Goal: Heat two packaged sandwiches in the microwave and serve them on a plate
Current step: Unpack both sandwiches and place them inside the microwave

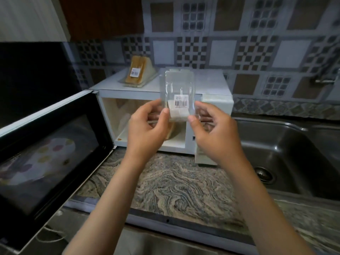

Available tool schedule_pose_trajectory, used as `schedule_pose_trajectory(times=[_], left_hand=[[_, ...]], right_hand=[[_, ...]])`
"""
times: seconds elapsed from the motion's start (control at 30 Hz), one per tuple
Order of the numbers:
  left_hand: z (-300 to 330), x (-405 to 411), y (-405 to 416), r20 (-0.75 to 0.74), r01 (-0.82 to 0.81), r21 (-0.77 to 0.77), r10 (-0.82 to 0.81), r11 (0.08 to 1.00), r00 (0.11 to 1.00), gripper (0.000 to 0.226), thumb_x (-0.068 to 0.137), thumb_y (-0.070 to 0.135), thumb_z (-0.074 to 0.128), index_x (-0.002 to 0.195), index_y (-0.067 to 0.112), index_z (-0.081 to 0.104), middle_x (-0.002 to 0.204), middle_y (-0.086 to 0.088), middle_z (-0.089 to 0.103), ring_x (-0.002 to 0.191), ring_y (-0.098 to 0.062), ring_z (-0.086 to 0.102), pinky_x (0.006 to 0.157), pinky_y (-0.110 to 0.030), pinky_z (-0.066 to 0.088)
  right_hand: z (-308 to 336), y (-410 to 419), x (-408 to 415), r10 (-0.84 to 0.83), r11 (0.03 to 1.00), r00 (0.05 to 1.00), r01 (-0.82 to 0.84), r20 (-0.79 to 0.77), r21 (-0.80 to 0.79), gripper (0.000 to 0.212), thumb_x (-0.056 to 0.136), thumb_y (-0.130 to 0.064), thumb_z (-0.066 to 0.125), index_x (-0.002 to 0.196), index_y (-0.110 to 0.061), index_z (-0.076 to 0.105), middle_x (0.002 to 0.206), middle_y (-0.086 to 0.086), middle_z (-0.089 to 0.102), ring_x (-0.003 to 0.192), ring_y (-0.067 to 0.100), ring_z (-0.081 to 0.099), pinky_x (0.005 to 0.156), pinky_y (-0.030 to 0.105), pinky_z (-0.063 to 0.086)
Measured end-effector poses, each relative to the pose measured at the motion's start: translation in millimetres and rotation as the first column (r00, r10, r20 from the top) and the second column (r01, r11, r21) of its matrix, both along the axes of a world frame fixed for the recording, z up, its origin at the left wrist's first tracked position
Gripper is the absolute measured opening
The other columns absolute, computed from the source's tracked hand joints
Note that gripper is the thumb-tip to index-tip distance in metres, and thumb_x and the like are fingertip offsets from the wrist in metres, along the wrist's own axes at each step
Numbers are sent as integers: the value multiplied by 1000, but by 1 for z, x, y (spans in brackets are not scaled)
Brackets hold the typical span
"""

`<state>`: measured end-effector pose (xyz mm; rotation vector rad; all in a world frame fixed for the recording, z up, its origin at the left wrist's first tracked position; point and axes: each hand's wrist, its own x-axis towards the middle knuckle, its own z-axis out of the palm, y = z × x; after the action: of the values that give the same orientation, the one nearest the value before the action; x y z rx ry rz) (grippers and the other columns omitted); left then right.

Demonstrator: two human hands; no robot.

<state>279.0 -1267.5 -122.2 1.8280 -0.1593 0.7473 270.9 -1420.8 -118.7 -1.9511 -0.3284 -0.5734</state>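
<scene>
While the microwave (147,111) stood open, the left hand (145,129) and right hand (213,137) pinched a clear sandwich package (177,94) between curled fingers before its cavity; a second packaged sandwich (138,72) lay on top, far left.

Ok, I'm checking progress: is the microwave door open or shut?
Open. The microwave door is swung out to the left, leaving the white cavity exposed behind the hands.

The microwave (211,92) is set on the surface (174,181), its door (49,153) swung open to the left. A packaged sandwich (138,73) is placed on top; the sink (287,144) lies right.
</scene>
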Motion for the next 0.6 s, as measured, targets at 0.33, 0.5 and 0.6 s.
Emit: schedule_pose_trajectory(times=[0.33, 0.5, 0.6], left_hand=[[47, 123, -9, -137, 67, 318, -24, 946, 990, 36, 93, 31, 53, 122, 10, 60, 116, -4, 65, 107, -16, 60, 93, -34, 50], [37, 153, -14, -140, 73, 442, -12, 894, 990, 26, 96, 23, 47, 107, 6, 63, 99, -11, 67, 86, -22, 60, 74, -32, 46], [25, 160, -14, -69, 25, 424, 5, 905, 998, 27, 97, 25, 44, 110, 10, 63, 96, -7, 67, 85, -22, 60, 74, -35, 48]], right_hand=[[49, -13, 120, -133, 974, 990, 123, -40, -190, 40, 89, -33, 63, 122, -10, 60, 113, 5, 65, 105, 18, 61, 87, 24, 46], [32, -9, 152, -220, 955, 971, 195, -94, -222, 41, 88, -37, 60, 120, -11, 60, 113, 8, 66, 104, 24, 62, 88, 37, 52], [28, -7, 155, -250, 933, 967, 227, -50, -279, 41, 90, -35, 57, 122, -10, 59, 116, 7, 65, 106, 24, 60, 84, 34, 51]])
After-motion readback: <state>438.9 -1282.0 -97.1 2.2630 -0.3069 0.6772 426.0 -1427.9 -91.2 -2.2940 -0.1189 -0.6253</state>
